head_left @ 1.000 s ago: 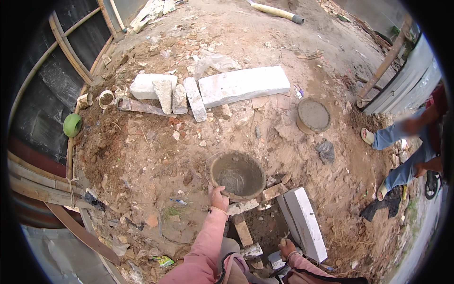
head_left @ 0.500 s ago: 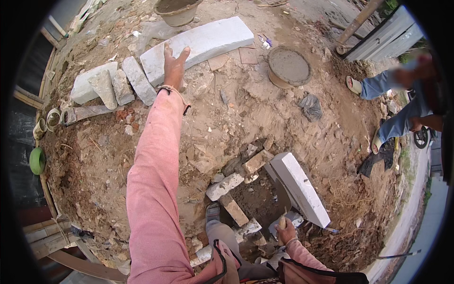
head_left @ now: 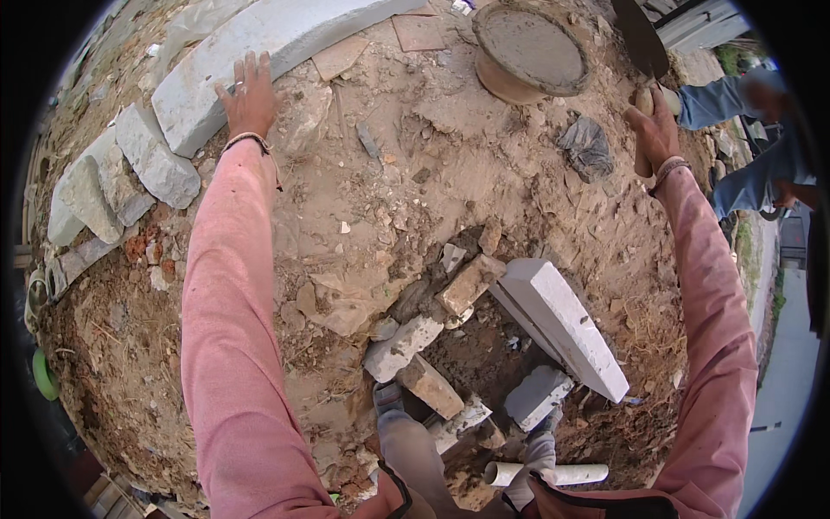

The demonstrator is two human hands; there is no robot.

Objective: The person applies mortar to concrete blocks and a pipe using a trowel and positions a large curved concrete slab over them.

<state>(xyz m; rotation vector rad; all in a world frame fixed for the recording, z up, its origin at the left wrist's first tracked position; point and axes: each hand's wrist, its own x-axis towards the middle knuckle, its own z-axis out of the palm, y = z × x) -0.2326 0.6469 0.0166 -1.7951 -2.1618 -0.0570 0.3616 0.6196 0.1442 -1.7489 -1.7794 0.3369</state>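
Well left of the mortar tub (head_left: pixel 504 81), rough stone chunks (head_left: pixel 154 154) are lying slantwise in a row, probably gathered there to stay within reach. Between them and the tub, the long white block (head_left: pixel 285 33) is lying flat; your left hand (head_left: pixel 249 105) is spreading its fingers over the near edge, grasping nothing, probably steadying you as you are leaning forward, though you are not showing how much weight it is bearing. That block is looking pale and fairly smooth, with faint scuffs and dirt marks. On your side of the tub, bricks (head_left: pixel 471 284) and broken masonry are edging a pit (head_left: pixel 484 356), seemingly serving as its border, while a white slab (head_left: pixel 571 329) is flanking its right side. To the tub's right, nearer you, crumpled dark plastic (head_left: pixel 588 147) is lying on the soil. Just beyond that, also right of the tub, your right hand (head_left: pixel 654 128) is gripping a trowel (head_left: pixel 642 39) by its pale handle, its dark, broad blade pointing away from you, likely keeping the edge clear of your wrist. Farther right of the tub, another person's jeans (head_left: pixel 742 189) are showing.
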